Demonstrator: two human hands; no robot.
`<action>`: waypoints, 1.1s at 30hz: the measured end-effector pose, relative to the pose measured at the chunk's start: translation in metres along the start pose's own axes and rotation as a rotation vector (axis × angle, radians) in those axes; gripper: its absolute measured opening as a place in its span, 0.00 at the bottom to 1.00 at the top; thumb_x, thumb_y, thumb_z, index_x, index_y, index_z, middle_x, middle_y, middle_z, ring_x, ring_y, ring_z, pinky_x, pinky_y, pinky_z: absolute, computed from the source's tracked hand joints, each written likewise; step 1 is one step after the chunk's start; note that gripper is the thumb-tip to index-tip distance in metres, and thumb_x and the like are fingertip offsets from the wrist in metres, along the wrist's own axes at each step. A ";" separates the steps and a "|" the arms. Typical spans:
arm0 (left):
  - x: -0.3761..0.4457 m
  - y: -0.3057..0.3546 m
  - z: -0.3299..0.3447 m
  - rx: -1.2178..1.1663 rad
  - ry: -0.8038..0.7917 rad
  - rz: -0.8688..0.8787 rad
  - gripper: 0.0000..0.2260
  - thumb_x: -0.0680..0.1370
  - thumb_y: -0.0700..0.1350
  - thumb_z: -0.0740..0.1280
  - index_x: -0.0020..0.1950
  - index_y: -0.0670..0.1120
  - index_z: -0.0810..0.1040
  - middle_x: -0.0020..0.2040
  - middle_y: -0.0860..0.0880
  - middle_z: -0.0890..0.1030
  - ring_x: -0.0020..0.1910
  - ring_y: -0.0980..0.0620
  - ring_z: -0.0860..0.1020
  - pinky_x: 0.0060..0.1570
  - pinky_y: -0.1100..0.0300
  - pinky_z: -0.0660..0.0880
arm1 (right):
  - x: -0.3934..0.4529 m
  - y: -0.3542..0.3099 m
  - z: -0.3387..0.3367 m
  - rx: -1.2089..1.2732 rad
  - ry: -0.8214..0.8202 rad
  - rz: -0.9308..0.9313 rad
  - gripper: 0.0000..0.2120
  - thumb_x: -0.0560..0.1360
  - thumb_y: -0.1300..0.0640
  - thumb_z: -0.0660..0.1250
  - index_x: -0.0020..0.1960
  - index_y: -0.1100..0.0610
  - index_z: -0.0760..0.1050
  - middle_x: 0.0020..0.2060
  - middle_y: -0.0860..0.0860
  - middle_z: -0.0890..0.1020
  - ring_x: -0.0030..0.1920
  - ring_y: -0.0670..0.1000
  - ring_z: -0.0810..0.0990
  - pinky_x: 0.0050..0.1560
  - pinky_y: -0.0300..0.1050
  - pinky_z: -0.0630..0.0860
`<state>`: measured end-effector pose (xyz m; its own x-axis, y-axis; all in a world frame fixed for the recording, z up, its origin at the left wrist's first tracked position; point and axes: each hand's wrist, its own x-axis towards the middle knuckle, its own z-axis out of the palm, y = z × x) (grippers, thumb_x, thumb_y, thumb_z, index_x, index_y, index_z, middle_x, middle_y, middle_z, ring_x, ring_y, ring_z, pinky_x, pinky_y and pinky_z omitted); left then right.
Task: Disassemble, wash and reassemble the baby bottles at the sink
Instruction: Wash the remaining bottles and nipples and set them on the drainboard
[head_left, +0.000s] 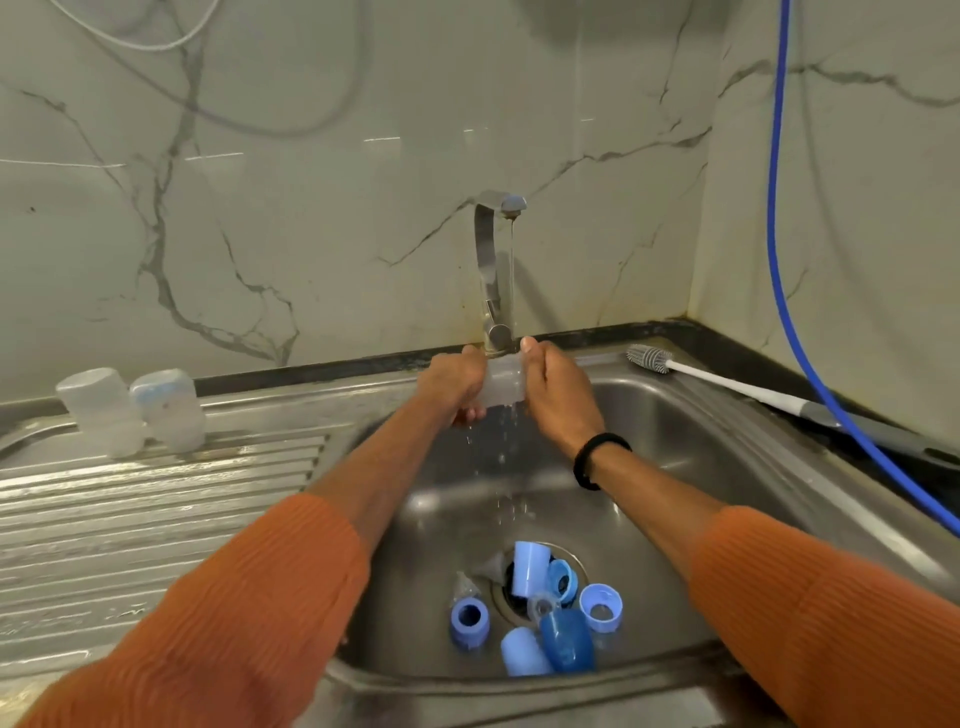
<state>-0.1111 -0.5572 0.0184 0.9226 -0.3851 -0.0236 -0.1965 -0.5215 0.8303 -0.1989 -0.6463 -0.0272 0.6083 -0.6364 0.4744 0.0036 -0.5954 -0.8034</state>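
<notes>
A clear bottle body (503, 383) lies sideways under the running tap (500, 208), held between both hands. My left hand (454, 382) grips its left end and my right hand (558, 392) grips its right end. Water runs off the bottle into the sink (675, 447). Two more clear bottle bodies (132, 410) stand upside down on the drainboard at the left. Around the drain lie several blue caps and rings (540, 608) and clear teats.
A bottle brush (649, 359) with a white handle lies on the sink's back right rim. A blue hose (779, 249) hangs down the right wall and crosses the counter. The ribbed drainboard (156, 499) stretches to the left.
</notes>
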 end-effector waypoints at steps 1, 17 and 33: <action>0.000 -0.004 -0.004 -0.030 -0.032 -0.019 0.24 0.85 0.52 0.51 0.53 0.34 0.78 0.36 0.38 0.81 0.26 0.47 0.76 0.21 0.62 0.68 | 0.004 -0.004 0.004 -0.049 -0.020 -0.009 0.22 0.87 0.43 0.48 0.50 0.55 0.74 0.38 0.49 0.77 0.39 0.50 0.76 0.38 0.45 0.71; -0.006 -0.031 0.018 -0.625 -0.225 -0.165 0.24 0.87 0.53 0.48 0.62 0.36 0.76 0.34 0.39 0.80 0.21 0.52 0.74 0.18 0.64 0.67 | 0.057 -0.036 0.001 -0.461 -0.017 -0.312 0.24 0.81 0.43 0.58 0.33 0.56 0.73 0.25 0.50 0.73 0.26 0.50 0.70 0.29 0.45 0.69; -0.006 0.008 0.032 -0.639 0.234 0.122 0.17 0.79 0.56 0.71 0.58 0.43 0.78 0.56 0.42 0.82 0.54 0.43 0.81 0.58 0.47 0.80 | 0.043 -0.029 -0.028 -0.210 -0.176 0.330 0.18 0.85 0.59 0.50 0.40 0.59 0.72 0.36 0.58 0.78 0.33 0.56 0.79 0.34 0.45 0.74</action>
<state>-0.1291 -0.5827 0.0074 0.9677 -0.2009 0.1520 -0.1354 0.0941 0.9863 -0.1949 -0.6704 0.0265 0.6759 -0.7270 0.1208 -0.3649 -0.4726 -0.8022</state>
